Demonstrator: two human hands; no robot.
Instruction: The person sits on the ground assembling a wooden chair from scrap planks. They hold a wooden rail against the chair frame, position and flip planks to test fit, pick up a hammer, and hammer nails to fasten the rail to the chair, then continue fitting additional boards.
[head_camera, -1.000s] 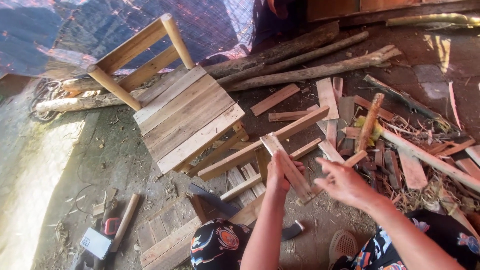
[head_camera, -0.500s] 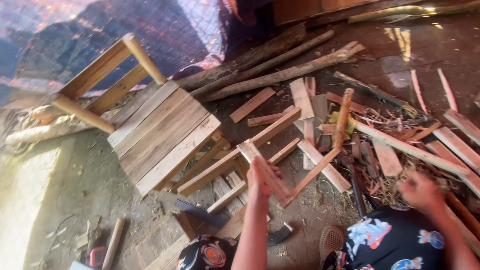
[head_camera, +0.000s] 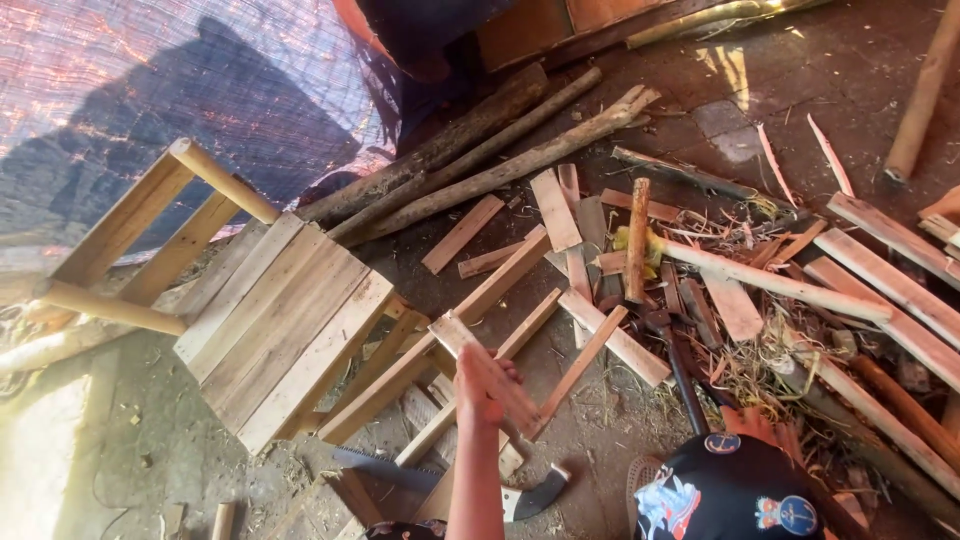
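Note:
My left hand (head_camera: 476, 388) grips a short, flat wooden plank (head_camera: 517, 407) and holds it tilted above the ground, over longer slats that lean against a wooden chair (head_camera: 280, 320). The chair lies tipped on its side at the left, its slatted seat facing up. My right hand is out of view. My knee in black printed shorts (head_camera: 730, 490) shows at the bottom right. A saw blade (head_camera: 385, 470) and a broad knife (head_camera: 532, 494) lie on the ground just below my left hand.
Several rough poles (head_camera: 480, 160) lie across the back. Loose planks, offcuts and splinters (head_camera: 760, 290) cover the dirt floor on the right, with a dark-handled tool (head_camera: 682, 372) among them. A mesh sheet (head_camera: 150, 90) hangs at the upper left.
My right hand, which was touching the plank a second ago, has pulled back out of view. My left hand still holds the plank. The view has shifted so the chair sits lower and further left.

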